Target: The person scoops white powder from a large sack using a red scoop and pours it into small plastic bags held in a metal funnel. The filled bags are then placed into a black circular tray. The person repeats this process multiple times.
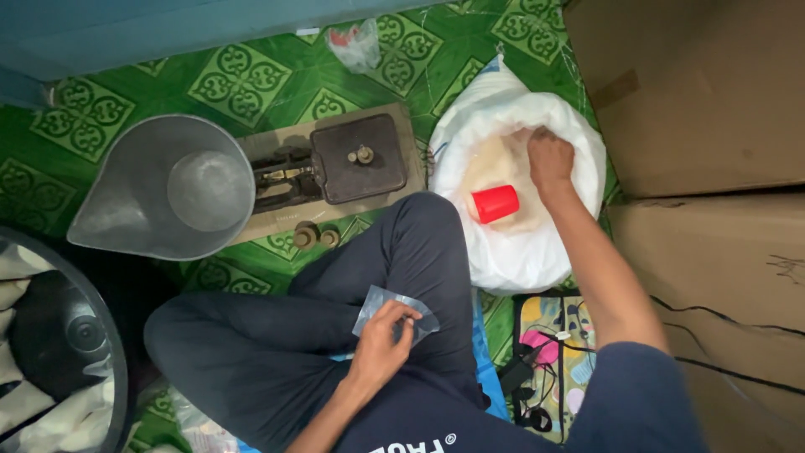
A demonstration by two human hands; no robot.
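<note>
Now my left hand (381,340) pinches a small clear plastic bag (394,312) between thumb and fingers, and it rests on my thigh, just below my bent knee. This bag lies nearly flat; its long axis runs from left to right, a little tilted, with one corner pointing toward the white sack (516,180). My right hand (549,158) is inside the open mouth of that sack, at its upper side, the fingers curled down into the pale grain-like content; I cannot tell if they close on something. A red cup (495,204) lies inside the sack too, just below-left of my right hand, on its side, its long axis nearly horizontal. Left of the sack stands an old balance scale (335,168), and further left its big metal scoop pan (168,189). Two small brass weights (314,236) sit on the green floor, just below the scale.
</note>
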